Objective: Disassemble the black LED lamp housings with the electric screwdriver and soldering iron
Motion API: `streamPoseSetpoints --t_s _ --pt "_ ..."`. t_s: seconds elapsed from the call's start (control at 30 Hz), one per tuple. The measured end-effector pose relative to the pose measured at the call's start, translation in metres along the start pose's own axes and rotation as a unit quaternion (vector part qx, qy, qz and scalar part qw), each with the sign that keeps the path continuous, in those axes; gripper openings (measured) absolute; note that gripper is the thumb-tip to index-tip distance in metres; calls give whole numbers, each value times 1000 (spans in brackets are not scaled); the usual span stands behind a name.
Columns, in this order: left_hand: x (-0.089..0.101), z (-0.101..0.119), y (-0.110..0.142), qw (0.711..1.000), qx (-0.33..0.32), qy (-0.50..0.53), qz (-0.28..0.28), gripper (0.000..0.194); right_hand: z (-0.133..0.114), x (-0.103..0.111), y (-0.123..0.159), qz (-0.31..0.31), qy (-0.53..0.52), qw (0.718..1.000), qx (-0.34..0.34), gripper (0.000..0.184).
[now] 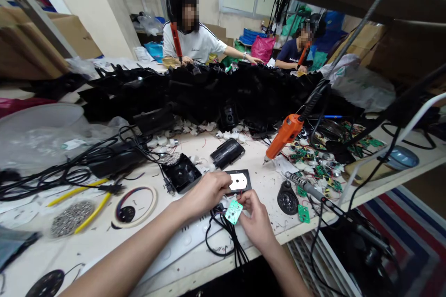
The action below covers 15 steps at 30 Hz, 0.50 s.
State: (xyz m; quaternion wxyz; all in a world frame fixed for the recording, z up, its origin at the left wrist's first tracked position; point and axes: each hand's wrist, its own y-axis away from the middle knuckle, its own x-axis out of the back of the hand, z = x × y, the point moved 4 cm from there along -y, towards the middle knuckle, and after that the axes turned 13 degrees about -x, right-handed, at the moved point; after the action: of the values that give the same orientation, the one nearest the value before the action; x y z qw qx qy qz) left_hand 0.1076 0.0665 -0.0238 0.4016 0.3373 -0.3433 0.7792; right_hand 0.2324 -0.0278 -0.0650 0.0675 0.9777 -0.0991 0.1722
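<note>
My left hand is closed at the left end of a small black rectangular case with a white plate on its face. Just below it, my right hand has its fingers curled by thin reddish wires, beside a green circuit board that hangs between the hands. The right fingertips seem to grip the board's wires and edge. Under the board runs a bundle of black cables. An open black housing lies left of my left hand, and another black housing rests beyond it.
An orange electric screwdriver hangs at the right, near a soldering iron and piled circuit boards. Cutters with yellow handles, screws and a tape roll lie left. Black parts are heaped behind; two people work beyond.
</note>
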Motion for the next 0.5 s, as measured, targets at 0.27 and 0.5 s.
streamPoseSetpoints --t_s 0.27,0.5 --pt "0 -1 -1 1000 -10 -7 -4 19 -6 61 5 63 130 986 -82 13" --pt "2 2 -2 1000 4 -10 -11 19 -29 63 -29 102 167 978 -74 33"
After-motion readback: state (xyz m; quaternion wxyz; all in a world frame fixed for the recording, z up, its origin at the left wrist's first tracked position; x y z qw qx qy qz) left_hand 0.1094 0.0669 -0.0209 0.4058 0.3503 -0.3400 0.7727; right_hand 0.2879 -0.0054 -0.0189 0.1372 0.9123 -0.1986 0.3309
